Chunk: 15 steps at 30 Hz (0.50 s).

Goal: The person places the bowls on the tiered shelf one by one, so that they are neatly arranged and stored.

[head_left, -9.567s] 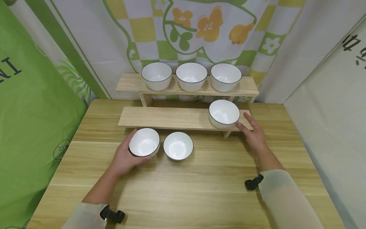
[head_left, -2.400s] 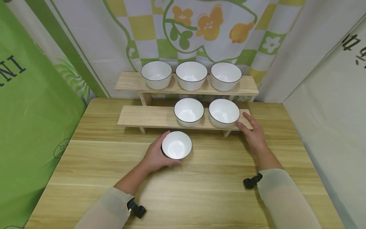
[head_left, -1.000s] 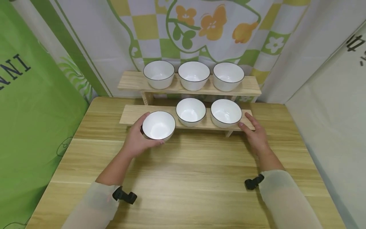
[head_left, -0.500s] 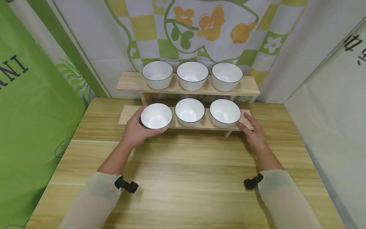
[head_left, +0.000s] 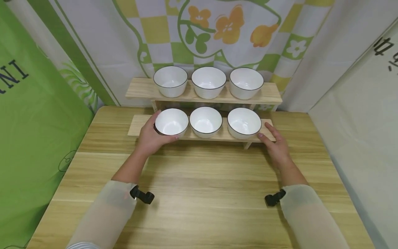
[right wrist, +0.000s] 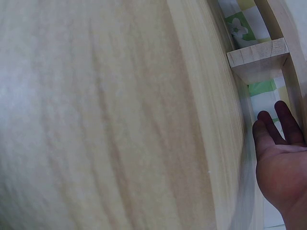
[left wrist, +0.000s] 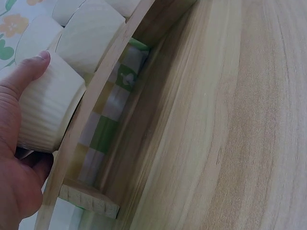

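My left hand [head_left: 150,136] grips a white bowl [head_left: 171,121] with a dark rim at the left of the lower wooden shelf [head_left: 136,126]. Its thumb lies along the front wall and the fingers reach round the left side. In the left wrist view the bowl's ribbed wall [left wrist: 50,108] is right at the board's edge. Beside it on the same shelf stand a middle bowl [head_left: 206,121] and a right bowl [head_left: 244,122]. My right hand [head_left: 277,147] holds the shelf's right end, thumb close to the right bowl; in the right wrist view several fingers [right wrist: 263,136] reach under the board.
Behind and higher, the upper wooden shelf [head_left: 136,89] bears three matching bowls, among them a left one [head_left: 170,82]. The wooden table [head_left: 202,193] extends in front. A patterned curtain [head_left: 155,31] hangs behind, with a green cloth [head_left: 34,138] at the left.
My left hand set one bowl in the lower shelf's middle, then lifted the last bowl from the table to its left spot, lately shifting it back and slightly right. The right hand stayed put.
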Tool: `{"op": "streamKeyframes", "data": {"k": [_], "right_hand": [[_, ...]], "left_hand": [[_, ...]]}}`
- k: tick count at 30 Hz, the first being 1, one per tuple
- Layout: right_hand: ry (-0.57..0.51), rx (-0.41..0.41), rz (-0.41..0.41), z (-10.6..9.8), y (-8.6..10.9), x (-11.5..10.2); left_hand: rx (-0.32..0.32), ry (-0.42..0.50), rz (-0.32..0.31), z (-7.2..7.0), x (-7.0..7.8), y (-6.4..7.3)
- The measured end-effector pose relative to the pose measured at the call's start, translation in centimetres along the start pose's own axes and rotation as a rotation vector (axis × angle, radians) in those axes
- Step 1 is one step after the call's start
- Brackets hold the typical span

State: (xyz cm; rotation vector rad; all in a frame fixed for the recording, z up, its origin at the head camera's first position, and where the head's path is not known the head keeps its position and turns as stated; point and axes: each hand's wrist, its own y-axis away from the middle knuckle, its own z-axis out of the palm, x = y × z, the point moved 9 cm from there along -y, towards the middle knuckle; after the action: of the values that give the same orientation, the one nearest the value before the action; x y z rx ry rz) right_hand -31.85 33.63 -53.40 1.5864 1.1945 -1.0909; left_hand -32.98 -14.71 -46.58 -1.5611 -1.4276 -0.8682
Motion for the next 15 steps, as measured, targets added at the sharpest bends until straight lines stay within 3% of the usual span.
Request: {"op": "streamKeyframes", "data": {"k": [9, 15], "right_hand": [[-0.029, -0.015, 0.005, 0.14, -0.06, -0.11], [0.103, -0.040, -0.008, -0.28, 0.17, -0.11]], "left_hand": [[0.005, -0.019, 0.001, -0.05, -0.19, -0.62], [-0.045, 0.054, 0.027, 0.64, -0.07, -0.70]]}}
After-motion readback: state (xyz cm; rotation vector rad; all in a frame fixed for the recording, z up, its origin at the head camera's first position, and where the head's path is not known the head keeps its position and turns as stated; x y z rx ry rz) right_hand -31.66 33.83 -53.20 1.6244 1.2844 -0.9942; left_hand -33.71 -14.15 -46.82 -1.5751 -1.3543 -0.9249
